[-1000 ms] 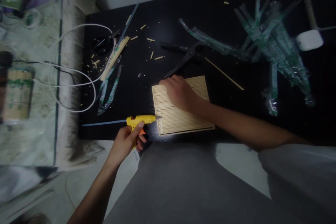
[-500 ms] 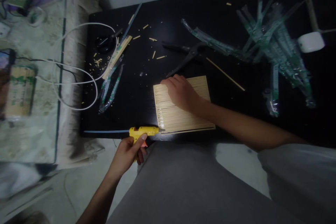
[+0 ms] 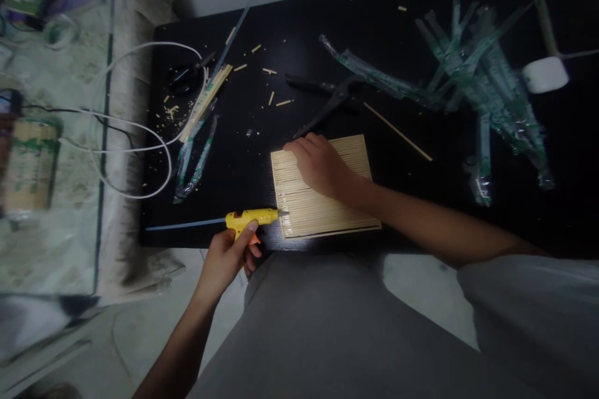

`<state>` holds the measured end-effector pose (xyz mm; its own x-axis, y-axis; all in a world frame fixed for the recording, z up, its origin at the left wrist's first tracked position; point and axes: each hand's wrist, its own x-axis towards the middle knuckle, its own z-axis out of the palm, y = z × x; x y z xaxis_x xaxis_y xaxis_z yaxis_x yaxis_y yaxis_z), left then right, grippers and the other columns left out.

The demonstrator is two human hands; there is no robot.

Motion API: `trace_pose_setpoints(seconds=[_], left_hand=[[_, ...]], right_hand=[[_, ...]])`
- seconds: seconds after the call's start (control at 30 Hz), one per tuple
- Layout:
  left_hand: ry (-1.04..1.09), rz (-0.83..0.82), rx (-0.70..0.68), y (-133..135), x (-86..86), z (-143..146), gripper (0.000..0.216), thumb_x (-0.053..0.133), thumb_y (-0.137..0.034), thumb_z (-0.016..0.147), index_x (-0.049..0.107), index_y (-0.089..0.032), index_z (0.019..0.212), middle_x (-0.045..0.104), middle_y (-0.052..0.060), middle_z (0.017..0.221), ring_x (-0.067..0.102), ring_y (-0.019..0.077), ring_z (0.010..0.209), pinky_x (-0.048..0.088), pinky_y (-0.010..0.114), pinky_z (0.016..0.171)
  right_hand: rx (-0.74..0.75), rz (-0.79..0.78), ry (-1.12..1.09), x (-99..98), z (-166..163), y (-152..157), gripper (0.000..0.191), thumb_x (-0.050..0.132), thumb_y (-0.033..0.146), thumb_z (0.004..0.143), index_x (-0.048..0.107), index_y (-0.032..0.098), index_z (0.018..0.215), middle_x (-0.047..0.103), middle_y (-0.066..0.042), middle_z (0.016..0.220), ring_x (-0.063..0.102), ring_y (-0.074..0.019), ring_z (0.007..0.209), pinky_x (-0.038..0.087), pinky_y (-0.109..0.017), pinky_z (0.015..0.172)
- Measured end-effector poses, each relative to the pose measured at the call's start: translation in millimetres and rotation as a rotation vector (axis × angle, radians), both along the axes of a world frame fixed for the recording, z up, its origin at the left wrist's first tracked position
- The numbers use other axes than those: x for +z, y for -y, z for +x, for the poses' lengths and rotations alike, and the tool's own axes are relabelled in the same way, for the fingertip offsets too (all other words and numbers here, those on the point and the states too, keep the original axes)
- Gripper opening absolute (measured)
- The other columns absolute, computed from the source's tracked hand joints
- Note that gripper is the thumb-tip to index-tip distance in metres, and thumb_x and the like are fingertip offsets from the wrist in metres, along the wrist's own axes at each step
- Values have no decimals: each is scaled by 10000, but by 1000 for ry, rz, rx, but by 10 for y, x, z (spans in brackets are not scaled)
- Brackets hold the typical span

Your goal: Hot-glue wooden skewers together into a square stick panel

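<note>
My left hand [image 3: 233, 249] is closed around the grip of a yellow hot glue gun [image 3: 248, 218], with a long bluish glue stick [image 3: 185, 224] sticking out of its back end. The gun's nozzle is at the left border of a flat panel of thin wooden sticks [image 3: 304, 206] laid side by side, where a shiny strip runs along the stick ends. On the upper left part of the panel lies my right hand [image 3: 321, 165], its fingers bent together at the far edge. Those fingertips are partly hidden.
Dark pliers [image 3: 339, 96] lie beyond the panel, beside a single stick [image 3: 397, 131]. Empty plastic wrappers [image 3: 496, 81] are heaped at right, near a white case [image 3: 546, 75]. At left are scissors [image 3: 187, 75], a stick bundle [image 3: 206, 103], a white cable [image 3: 135, 47] and cut bits.
The glue gun has moved a little away from me along the panel's left border, its nozzle leaving the near corner. My right hand stays in place on the panel.
</note>
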<state>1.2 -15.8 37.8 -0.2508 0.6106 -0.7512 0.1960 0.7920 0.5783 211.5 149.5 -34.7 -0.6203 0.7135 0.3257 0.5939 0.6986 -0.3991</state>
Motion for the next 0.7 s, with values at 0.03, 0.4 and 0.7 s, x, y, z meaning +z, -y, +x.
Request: trace_pose_setpoints(seconds=[0.03,0.4,0.7], left_hand=[[-4,12,2,-32,-11,-4,614,700,-743,764,655,-169,548,582,47,397,519,132,337,419,244,381],[17,68,23,-189,-27,16,539,684,-631,840,664,-164,571,595,46,417,534,132,347,435,240,390],[42,-11,-2,110,-8,2,631,713,-775,731,646,-180,532,624,60,445,543,146,349,426,259,388]], right_hand=[[-1,0,0,5,-1,1,359,386,12,1009,689,116,1172,735,-120,1074,573,-288,993,405,-415,868],[-10,32,-4,-15,4,10,345,392,31,1014,689,120,1165,727,-116,1023,555,-283,958,381,-406,854],[-4,-16,-12,18,4,9,370,382,11,1002,691,113,1178,739,-124,1063,558,-285,981,388,-411,872]])
